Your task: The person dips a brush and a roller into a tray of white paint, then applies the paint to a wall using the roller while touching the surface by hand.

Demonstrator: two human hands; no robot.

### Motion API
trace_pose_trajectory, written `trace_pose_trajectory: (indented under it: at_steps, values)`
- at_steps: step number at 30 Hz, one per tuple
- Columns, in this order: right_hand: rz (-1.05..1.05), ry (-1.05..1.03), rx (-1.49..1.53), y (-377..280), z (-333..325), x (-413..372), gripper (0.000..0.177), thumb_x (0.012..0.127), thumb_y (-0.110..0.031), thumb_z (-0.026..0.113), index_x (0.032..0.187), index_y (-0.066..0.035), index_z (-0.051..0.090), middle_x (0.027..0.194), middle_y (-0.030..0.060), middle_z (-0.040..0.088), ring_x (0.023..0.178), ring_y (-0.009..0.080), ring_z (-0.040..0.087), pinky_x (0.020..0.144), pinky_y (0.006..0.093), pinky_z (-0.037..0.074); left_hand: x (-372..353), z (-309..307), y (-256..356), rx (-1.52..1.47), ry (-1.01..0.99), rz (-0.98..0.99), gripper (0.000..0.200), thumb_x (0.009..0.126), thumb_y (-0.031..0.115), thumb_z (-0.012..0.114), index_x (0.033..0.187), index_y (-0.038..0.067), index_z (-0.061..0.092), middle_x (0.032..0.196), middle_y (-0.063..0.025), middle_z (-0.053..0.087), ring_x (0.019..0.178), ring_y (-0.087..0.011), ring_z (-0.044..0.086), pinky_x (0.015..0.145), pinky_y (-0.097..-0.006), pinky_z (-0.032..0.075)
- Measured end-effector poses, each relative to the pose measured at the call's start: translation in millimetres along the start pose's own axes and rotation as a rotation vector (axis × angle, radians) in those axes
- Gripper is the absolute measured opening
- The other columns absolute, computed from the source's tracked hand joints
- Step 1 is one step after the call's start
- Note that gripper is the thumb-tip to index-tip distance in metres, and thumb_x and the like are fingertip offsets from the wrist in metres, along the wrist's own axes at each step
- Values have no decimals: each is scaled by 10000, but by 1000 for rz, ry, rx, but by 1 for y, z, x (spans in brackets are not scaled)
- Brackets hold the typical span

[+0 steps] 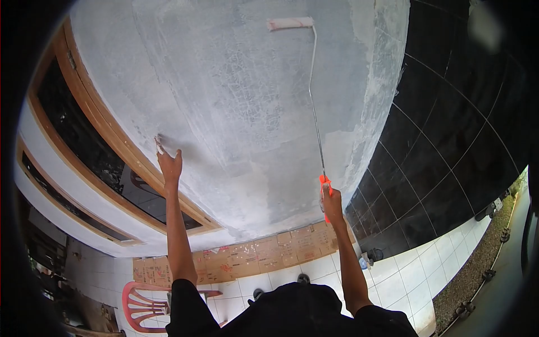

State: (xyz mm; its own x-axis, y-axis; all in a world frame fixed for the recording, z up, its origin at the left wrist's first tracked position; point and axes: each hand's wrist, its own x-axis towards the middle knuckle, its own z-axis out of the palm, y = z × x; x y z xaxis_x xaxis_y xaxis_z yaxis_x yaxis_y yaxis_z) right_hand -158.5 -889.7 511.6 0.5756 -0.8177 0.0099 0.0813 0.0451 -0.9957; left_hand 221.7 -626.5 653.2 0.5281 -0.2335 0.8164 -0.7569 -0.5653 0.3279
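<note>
Holding hand: the right hand (332, 203) is clenched round the orange handle (324, 182) of a long paint roller (310, 90), in front of the near right part of the wall.
Paint roller: its thin, bent metal rod runs from the fist to the far part of the wall, where the white roller cover (290, 23), streaked with pink, lies crosswise; whether the cover touches the surface or sits just off it, I cannot tell.
Left hand: the left hand (170, 165) reaches to the left part of the wall, near the wooden window frame (81, 84), thumb spread away and whitish smears on the fingers; whether the fingertips pinch anything small, I cannot tell.
Wall: the patchy grey-and-white wall (241, 95) shows a crackled area towards its middle and a whiter band along its right edge.
Right side: a black tiled wall (449, 140) with pale joint lines stands beside it.
Floor: flattened cardboard (269, 255), flecked with white, lies along the wall's foot on white floor tiles (415, 264).
Near left: a red plastic chair (128, 297) stands partly behind the left arm.
Near middle: the person's black shirt (292, 306) shows.
</note>
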Motion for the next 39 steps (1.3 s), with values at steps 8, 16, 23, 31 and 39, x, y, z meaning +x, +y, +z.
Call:
trace_pose_trajectory:
  at_steps: [8, 16, 23, 31, 39]
  values:
    - [221, -17, -201, 239, -90, -151, 503, 923, -442, 491, 577, -78, 456, 464, -22, 403, 386, 72, 386, 367, 260, 301, -1, 2, -7, -2, -39, -13, 792, 756, 78, 622, 1389, -64, 168, 1357, -317, 313, 1182, -451, 375, 1008, -449, 309]
    - [-121, 49, -458, 124, -43, -91, 478, 923, -379, 499, 604, -24, 484, 518, 20, 448, 487, 138, 462, 486, 329, 366, 2, -1, -1, -4, -30, -52, 827, 721, 75, 655, 1376, -82, 175, 1278, -319, 388, 1135, -455, 413, 983, -449, 337]
    - [-179, 10, -199, -99, 52, 5, 551, 911, -523, 452, 570, -95, 388, 439, -28, 344, 334, 77, 344, 333, 251, 268, -1, -4, -1, 9, -23, -35, 810, 721, 74, 659, 1372, -59, 197, 1258, -325, 403, 1122, -455, 430, 960, -453, 356]
    - [-206, 0, -129, -75, 90, 9, 522, 930, -492, 434, 596, -93, 385, 443, -36, 333, 331, 78, 342, 323, 248, 270, -1, -10, -4, -74, -30, 20, 794, 698, 48, 646, 1355, -84, 220, 1311, -308, 379, 1158, -434, 413, 989, -448, 328]
    - [-32, -56, -174, 178, 27, -98, 496, 924, -476, 452, 623, -83, 432, 473, -14, 388, 349, 89, 394, 336, 251, 293, -4, -12, -17, -102, -73, 48, 822, 705, 42, 655, 1372, -83, 191, 1422, -288, 234, 1262, -426, 322, 1044, -426, 284]
